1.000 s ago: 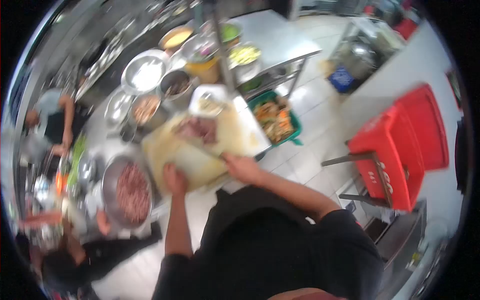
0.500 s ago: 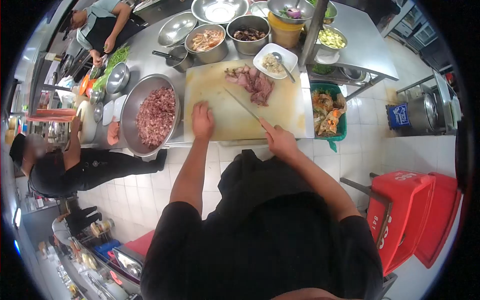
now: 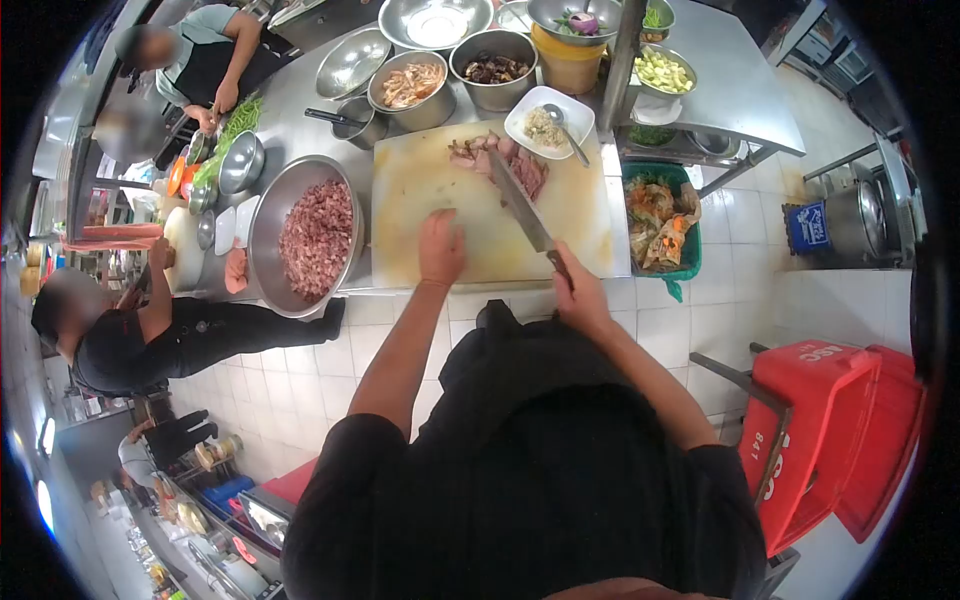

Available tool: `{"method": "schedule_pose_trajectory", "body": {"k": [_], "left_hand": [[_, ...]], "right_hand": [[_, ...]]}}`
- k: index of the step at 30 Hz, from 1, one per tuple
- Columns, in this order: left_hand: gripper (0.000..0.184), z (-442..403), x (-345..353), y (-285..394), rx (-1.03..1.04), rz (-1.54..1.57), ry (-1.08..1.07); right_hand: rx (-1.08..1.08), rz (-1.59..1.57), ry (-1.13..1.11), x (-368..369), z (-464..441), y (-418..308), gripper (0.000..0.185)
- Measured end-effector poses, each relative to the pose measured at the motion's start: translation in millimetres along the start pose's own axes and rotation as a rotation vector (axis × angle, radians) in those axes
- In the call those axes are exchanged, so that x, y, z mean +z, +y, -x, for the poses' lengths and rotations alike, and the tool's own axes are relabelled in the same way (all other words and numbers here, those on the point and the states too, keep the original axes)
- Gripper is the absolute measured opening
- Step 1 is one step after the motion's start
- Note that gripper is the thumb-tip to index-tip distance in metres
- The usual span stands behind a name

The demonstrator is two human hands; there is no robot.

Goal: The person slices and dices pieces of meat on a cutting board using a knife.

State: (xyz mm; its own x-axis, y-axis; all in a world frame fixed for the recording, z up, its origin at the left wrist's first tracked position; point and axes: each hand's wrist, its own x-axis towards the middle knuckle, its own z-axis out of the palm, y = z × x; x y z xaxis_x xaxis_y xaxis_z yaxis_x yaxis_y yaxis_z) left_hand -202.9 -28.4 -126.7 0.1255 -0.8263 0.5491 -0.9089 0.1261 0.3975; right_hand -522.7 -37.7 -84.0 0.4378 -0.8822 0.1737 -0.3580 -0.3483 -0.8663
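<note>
A large kitchen knife (image 3: 522,208) is gripped in my right hand (image 3: 582,298) at the near edge of the cutting board (image 3: 410,190). Its broad blade points away from me, the tip over the pile of sliced meat (image 3: 525,172); whether it touches the meat I cannot tell. My left hand (image 3: 441,248) is over the near middle of the board, slightly blurred, fingers loosely bent and nothing visible in them. Left of the board stands a wide steel bowl (image 3: 262,235) of chopped reddish meat (image 3: 315,240). A white dish (image 3: 520,118) with minced pale food and a spoon rests on the board's far right corner.
Pots of shredded food (image 3: 412,88) and dark pieces (image 3: 495,70) stand behind the board, beside a saucepan (image 3: 360,125). A green bin (image 3: 688,235) is at the right, a red bin (image 3: 800,430) nearer me. Two co-workers (image 3: 215,60) (image 3: 150,325) stand at the left.
My left hand has moved right across the board. The knife has turned so its blade faces more upright over the meat, and my right hand has shifted slightly right and nearer me.
</note>
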Motion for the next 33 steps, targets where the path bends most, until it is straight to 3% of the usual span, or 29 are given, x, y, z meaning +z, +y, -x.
{"method": "schedule_pose_trajectory", "body": {"k": [6,9,11,13,18,21,26,33], "left_hand": [[0.04,-58.5,36.2,83.2,0.126,0.213,-0.119],[0.041,-87.7,59.7,94.2,0.171,0.228,-0.342],[0.038,-91.6,88.0,90.0,0.221,0.194,-0.282],[0.032,-94.6,101.6,87.9,0.215,0.126,-0.392],[0.029,-105.9,99.9,101.0,0.213,-0.005,-0.321],[0.028,-110.0,97.5,103.8,0.155,-0.059,-0.424],[0.031,-107.6,108.1,94.8,0.154,-0.063,-0.336],[0.035,-113.3,90.3,75.0,0.168,0.016,-0.434]], "right_hand": [[0.078,-0.103,0.184,-48.7,8.1,-20.9,0.06],[0.114,-0.076,0.257,-55.9,19.7,-10.0,0.062],[0.027,0.006,0.33,-52.6,21.8,-10.1,0.063],[0.058,-0.173,0.333,-48.9,27.3,-6.3,0.062],[0.117,-0.31,0.356,-50.2,36.5,-27.2,0.06],[0.124,-0.349,0.397,-42.9,33.3,-23.0,0.06],[0.089,-0.309,0.328,-41.2,24.1,-21.0,0.059],[0.049,-0.31,0.327,-29.2,18.4,-21.4,0.06]]}}
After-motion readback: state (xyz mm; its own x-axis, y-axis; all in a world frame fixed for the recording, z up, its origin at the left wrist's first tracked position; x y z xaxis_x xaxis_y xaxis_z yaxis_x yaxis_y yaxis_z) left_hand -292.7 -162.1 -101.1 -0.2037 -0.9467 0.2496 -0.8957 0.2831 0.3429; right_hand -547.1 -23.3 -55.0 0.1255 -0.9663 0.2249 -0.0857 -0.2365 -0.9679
